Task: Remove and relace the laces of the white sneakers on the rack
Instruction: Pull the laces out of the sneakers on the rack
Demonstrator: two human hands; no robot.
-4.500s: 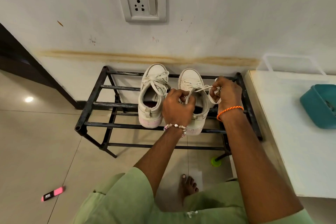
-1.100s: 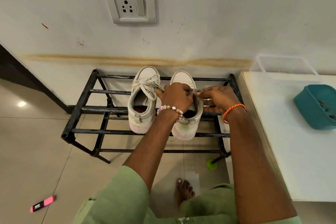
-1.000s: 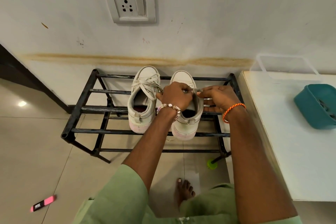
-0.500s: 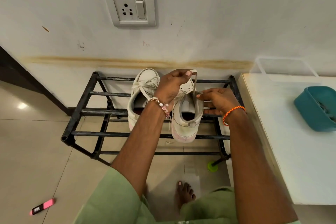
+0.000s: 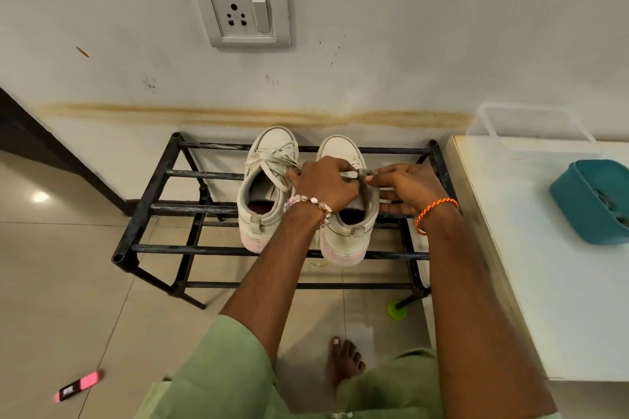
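On the black metal-bar rack (image 5: 160, 211), the left hand (image 5: 325, 185) curled over the right-hand worn white canvas sneaker (image 5: 347, 235) to steady it while the right hand (image 5: 405, 189) pinched its flat white lace (image 5: 357, 174), seemingly working it through an eyelet.

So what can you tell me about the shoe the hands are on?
It is the right-hand white sneaker, a worn, scuffed shoe with a pinkish sole edge, standing on the black metal rack, toe to the wall. Its lace is pinched by the left hand and the right hand over the tongue.
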